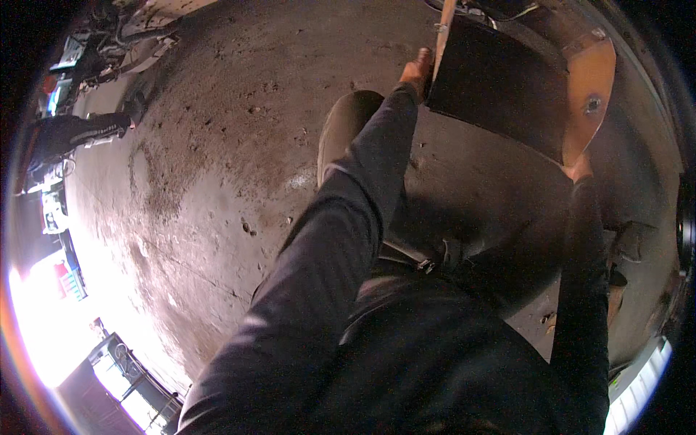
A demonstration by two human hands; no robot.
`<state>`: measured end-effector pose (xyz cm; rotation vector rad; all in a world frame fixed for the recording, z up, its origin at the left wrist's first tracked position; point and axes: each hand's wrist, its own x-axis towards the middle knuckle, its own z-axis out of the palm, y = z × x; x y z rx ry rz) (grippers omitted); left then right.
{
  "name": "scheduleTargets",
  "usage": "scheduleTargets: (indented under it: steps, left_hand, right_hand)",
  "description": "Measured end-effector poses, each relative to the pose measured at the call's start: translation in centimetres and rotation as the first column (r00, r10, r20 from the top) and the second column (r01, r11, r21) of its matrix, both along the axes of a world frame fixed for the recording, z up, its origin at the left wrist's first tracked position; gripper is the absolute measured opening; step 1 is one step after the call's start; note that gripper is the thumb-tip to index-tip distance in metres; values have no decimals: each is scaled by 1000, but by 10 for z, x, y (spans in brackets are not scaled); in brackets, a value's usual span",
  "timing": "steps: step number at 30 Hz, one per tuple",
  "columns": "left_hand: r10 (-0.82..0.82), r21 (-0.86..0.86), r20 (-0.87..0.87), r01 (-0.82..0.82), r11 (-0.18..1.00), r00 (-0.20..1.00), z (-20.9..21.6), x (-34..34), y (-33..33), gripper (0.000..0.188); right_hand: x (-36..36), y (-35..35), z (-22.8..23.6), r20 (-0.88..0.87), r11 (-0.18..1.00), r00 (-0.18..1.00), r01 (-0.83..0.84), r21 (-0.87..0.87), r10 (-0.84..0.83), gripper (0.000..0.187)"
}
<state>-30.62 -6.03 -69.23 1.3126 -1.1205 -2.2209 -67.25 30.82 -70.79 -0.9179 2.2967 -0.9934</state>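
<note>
A wide box-like piece (500, 87) with a dark flat panel and two orange-brown end plates is held out in front of me, at the upper right. Its right end plate (586, 80) carries a round metal fitting; the left one shows as a thin strip. My left hand (417, 71) is closed on the left end, thumb pointing up, its other fingers partly hidden. At the lower corner of the right end plate, my right hand (578, 170) grips the edge, with most fingers out of sight behind it. I cannot tell what the piece belongs to.
Below lies a stained, rough concrete floor (217, 145). Another person's leg in dark trousers (80, 136) appears at the far left, among cluttered equipment. Bright light enters at the lower left. Dim cables (478, 13) show behind the piece, and a wall curves along the right.
</note>
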Motion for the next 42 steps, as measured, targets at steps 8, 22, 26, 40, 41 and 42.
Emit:
scheduleTargets:
  steps: [8,22,26,40,41,42]
  left_hand:
    - [-23,-270,146,62,961,989,6,-23,6,80]
    - [61,68,-88,-55,996,994,-9,-32,-2,63]
    - [94,-1,-85,-94,996,992,-5,-30,-2,48]
    - [42,17,-249,-39,999,968,-39,-33,-11,56]
    - [9,-85,-199,-26,996,980,-36,-31,-8,55]
    - [-13,-159,-127,-8,987,992,-31,-29,-5,54]
  right_hand:
    - [-1,12,6,-58,993,992,111,-46,-113,17]
    - [280,-93,10,-141,871,983,173,460,-120,36]
    - [302,-204,6,-438,913,865,358,193,-246,43]
    - [332,-153,74,-156,974,961,219,-63,-227,32]
    - [322,-154,92,-386,994,916,89,-70,-109,35]
    - [315,-161,104,-642,991,767,-79,-107,-9,37]
